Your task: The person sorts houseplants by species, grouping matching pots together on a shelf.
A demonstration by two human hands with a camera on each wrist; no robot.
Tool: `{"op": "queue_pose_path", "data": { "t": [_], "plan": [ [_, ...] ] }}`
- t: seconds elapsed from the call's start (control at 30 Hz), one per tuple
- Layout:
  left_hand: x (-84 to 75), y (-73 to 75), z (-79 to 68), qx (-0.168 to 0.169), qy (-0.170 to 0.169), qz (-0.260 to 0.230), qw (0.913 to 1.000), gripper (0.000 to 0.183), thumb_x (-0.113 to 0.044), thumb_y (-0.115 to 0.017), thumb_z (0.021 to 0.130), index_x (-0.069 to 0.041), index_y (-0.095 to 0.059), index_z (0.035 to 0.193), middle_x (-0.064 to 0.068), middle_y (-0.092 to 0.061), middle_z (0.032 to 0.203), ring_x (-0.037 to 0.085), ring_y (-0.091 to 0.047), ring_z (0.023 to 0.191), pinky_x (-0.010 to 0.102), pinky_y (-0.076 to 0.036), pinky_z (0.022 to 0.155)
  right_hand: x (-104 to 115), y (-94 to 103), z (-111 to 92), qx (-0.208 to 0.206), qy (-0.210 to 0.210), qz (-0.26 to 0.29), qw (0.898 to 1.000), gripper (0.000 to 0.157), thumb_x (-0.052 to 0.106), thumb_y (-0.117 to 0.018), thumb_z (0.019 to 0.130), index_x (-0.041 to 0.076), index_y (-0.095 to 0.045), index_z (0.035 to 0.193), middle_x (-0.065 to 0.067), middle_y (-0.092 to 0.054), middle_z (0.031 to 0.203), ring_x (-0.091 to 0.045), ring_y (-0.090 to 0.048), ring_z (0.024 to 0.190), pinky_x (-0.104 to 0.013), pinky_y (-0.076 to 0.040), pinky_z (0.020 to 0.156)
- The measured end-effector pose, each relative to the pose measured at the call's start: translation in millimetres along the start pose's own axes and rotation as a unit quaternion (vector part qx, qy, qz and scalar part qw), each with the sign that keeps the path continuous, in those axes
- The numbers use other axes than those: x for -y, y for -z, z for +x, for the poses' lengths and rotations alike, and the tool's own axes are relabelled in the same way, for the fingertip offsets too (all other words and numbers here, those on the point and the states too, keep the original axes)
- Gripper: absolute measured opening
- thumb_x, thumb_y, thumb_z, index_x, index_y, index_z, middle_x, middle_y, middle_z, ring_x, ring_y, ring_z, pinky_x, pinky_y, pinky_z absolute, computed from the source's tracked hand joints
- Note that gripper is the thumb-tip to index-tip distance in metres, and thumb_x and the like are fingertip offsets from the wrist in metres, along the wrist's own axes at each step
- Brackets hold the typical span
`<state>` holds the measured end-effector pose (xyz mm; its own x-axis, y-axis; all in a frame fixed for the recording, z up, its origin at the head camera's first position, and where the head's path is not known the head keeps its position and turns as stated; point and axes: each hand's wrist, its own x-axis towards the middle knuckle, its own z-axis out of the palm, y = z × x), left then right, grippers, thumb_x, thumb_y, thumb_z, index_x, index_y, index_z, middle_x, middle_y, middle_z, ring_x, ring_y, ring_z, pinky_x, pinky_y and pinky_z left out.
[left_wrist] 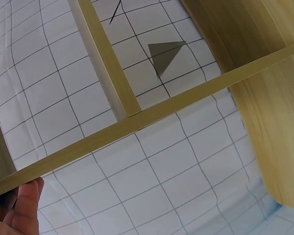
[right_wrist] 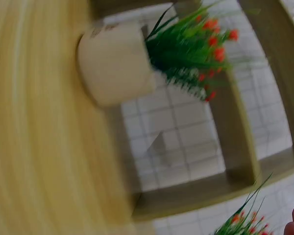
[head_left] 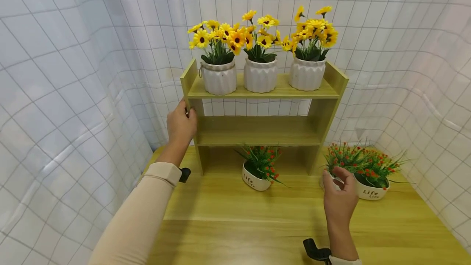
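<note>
My left hand (head_left: pixel 182 122) grips the left side panel of a small wooden shelf (head_left: pixel 263 95), just below its top board. In the left wrist view, the fingers (left_wrist: pixel 27 205) curl at the panel's edge (left_wrist: pixel 137 120). My right hand (head_left: pixel 340 197) is over the table's right part, thumb and fingers loosely bent with a gap between them. It overlaps a white pot with red-flowered grass (head_left: pixel 344 156), hiding much of that pot. Right beside it is another such pot (head_left: pixel 371 191) lettered "Life". A third red-flowered pot (head_left: pixel 255 179) stands tilted-looking at the shelf's lowest opening.
On the top board stand three white ribbed pots of yellow flowers: left (head_left: pixel 219 79), middle (head_left: pixel 260 77) and right (head_left: pixel 307 75). The wooden table (head_left: pixel 235 232) carries the shelf. White gridded curtains (head_left: pixel 73 72) hang behind and on both sides.
</note>
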<state>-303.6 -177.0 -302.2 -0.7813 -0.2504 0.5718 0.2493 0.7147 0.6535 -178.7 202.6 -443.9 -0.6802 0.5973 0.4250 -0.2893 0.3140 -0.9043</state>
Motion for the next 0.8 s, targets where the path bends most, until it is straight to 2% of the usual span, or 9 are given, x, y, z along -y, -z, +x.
{"op": "queue_pose_path", "data": {
  "t": [0.2,0.37,0.53,0.67,0.8],
  "plan": [
    [0.9,-1.2,-2.2,0.004,0.004,0.002,1.0000,0.026,-0.014,-0.053,0.100,-0.002,-0.063,0.120,0.018,-0.069,0.117,0.036,-0.068,0.105,0.048,-0.056,0.082,-35,18.7,5,-0.013,-0.022,-0.053,0.998,0.040,0.023,-0.070,0.093,-0.002,-0.062,0.123,-0.012,-0.061,0.120,-0.011,-0.054,0.096,-0.020,-0.042,0.081],
    [0.4,0.0,-2.4,0.000,0.006,0.006,1.0000,0.025,-0.016,-0.053,0.100,-0.002,-0.063,0.119,0.018,-0.070,0.116,0.036,-0.068,0.104,0.049,-0.056,0.081,-56,28.6,11,0.003,-0.051,-0.088,0.995,0.048,0.028,-0.069,0.093,-0.003,-0.058,0.128,-0.018,-0.058,0.126,-0.026,-0.054,0.111,-0.025,-0.040,0.085],
    [0.1,-1.0,-1.1,0.009,0.002,0.003,1.0000,0.025,-0.015,-0.052,0.101,-0.002,-0.062,0.120,0.019,-0.068,0.118,0.037,-0.067,0.105,0.049,-0.056,0.081,-74,34.5,19,0.031,-0.104,-0.115,0.987,0.064,0.035,-0.068,0.094,0.000,-0.046,0.144,-0.020,-0.049,0.138,-0.036,-0.047,0.123,-0.031,-0.039,0.082],
    [-0.2,-2.1,-0.4,0.012,0.004,0.002,0.9999,0.026,-0.014,-0.053,0.101,-0.002,-0.062,0.121,0.019,-0.068,0.119,0.037,-0.067,0.106,0.049,-0.056,0.082,-88,37.0,28,0.047,-0.152,-0.108,0.981,0.074,0.040,-0.065,0.094,0.003,-0.035,0.150,-0.021,-0.040,0.146,-0.039,-0.040,0.131,-0.046,-0.040,0.094],
    [-0.7,-1.1,-0.3,0.004,0.002,0.001,1.0000,0.026,-0.014,-0.054,0.100,-0.001,-0.063,0.121,0.020,-0.069,0.116,0.037,-0.067,0.104,0.049,-0.056,0.081,-98,35.3,35,0.060,-0.168,-0.083,0.980,0.079,0.040,-0.065,0.094,0.000,-0.029,0.152,-0.025,-0.035,0.149,-0.042,-0.035,0.136,-0.055,-0.034,0.106]
  ]
}}
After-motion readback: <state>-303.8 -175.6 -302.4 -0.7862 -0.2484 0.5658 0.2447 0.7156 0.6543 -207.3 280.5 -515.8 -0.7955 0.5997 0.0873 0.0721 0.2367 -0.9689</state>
